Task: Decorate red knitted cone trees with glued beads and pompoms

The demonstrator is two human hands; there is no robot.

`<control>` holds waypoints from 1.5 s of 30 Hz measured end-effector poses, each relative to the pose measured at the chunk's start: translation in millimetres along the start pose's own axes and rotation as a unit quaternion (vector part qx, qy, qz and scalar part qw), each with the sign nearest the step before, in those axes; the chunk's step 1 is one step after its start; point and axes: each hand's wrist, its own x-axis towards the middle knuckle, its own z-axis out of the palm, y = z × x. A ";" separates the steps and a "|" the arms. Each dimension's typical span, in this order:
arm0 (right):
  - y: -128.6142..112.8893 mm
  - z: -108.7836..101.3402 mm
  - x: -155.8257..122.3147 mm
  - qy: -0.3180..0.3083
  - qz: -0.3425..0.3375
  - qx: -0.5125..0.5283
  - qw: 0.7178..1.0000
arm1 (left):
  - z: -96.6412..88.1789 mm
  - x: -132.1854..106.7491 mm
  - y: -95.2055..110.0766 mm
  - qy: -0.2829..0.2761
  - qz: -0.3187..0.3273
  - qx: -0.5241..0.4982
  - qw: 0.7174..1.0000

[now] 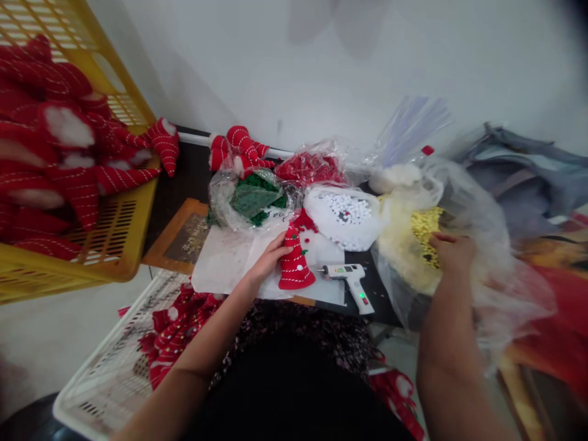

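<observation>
My left hand grips the side of a small red felt Christmas tree cone with white stitched stripes, which stands on a sheet of white paper. A white hot glue gun lies just right of the cone. My right hand is inside a clear plastic bag, with its fingers curled over yellow beads. Whether it pinches any beads is hidden.
Bags of white pom-poms, green pieces and red pieces lie behind the paper. Clear glue sticks stand behind them. Red stuffed felt cones fill a yellow crate at left; a white crate sits near my lap.
</observation>
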 end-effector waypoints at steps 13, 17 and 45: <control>-169.7 26.5 -114.4 -0.223 -0.146 0.350 0.898 | 0.0 0.5 0.7 0.001 0.006 -0.007 1.000; -212.7 51.9 -162.1 -0.350 -0.255 0.308 0.847 | 2.3 0.6 3.2 -0.005 0.014 -0.007 1.000; -176.8 56.5 -190.2 -0.421 -0.107 0.320 0.842 | -3.5 3.2 -0.4 0.021 0.007 -0.022 1.000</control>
